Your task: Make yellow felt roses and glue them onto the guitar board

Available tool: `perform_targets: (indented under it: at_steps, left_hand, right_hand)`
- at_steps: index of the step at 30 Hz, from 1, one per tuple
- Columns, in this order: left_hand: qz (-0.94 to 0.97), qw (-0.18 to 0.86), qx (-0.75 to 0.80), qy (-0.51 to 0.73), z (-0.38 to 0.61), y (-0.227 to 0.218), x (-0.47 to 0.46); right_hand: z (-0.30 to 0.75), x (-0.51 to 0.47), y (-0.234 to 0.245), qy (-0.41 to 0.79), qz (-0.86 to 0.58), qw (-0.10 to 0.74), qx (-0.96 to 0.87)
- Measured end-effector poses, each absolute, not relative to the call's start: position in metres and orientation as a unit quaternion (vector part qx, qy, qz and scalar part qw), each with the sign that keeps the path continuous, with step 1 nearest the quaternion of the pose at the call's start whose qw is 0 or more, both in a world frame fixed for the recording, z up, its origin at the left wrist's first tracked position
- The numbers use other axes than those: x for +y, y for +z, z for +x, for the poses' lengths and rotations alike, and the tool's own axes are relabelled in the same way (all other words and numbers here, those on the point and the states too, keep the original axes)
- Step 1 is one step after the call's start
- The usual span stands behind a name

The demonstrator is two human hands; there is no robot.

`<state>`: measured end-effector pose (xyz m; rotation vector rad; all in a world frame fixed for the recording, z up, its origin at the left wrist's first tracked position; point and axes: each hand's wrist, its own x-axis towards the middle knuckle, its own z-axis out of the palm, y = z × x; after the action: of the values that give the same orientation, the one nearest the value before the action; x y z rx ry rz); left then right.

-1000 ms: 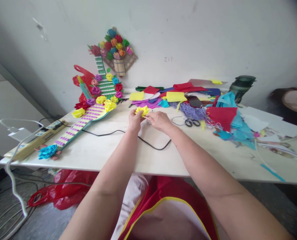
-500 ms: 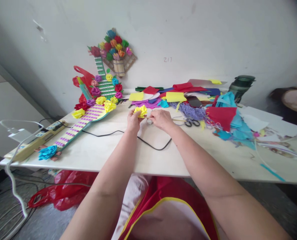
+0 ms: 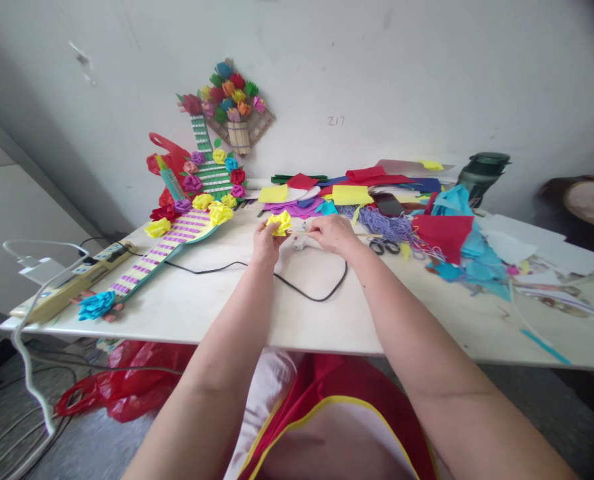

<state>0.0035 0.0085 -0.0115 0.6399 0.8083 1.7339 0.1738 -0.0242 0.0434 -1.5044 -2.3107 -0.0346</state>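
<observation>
My left hand (image 3: 267, 241) is closed around the base of a yellow paper flower (image 3: 279, 223) above the middle of the table. My right hand (image 3: 333, 233) pinches a thin wooden stick (image 3: 369, 235), which runs out past the knuckles to the right. The stick's other end points at the flower; whether it touches is too small to tell. Under and between my hands lies a white object (image 3: 301, 244), partly hidden, close to the black cord (image 3: 307, 295). Black-handled scissors (image 3: 384, 247) rest to the right of my right hand.
A guitar-shaped craft piece (image 3: 164, 250) with paper flowers lies at left, beside a power strip (image 3: 79, 280). Coloured paper sheets (image 3: 351, 195) are stacked at the back. Purple shreds (image 3: 391, 225), blue scraps (image 3: 484, 260) and a dark bottle (image 3: 483, 175) occupy the right.
My right hand has moved a little to the right, away from the flower, and more of the stick shows. My left hand and the yellow flower have hardly moved.
</observation>
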Motion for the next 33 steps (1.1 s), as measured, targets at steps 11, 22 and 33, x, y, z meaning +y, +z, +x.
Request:
perform_targets:
  at_steps: [11, 22, 33]
  left_hand:
    - [0.217, 0.609, 0.331, 0.688, 0.002, -0.002, -0.002]
    - [0.243, 0.67, 0.287, 0.64, 0.001, 0.002, -0.009]
    - [0.306, 0.688, 0.275, 0.597, -0.002, 0.002, -0.011]
  right_hand:
    - [0.193, -0.014, 0.042, 0.076, -0.503, 0.279, -0.814]
    - [0.199, -0.015, 0.045, 0.205, -0.448, 0.34, -0.801]
    - [0.191, -0.017, 0.044, 0.175, -0.43, 0.337, -0.819]
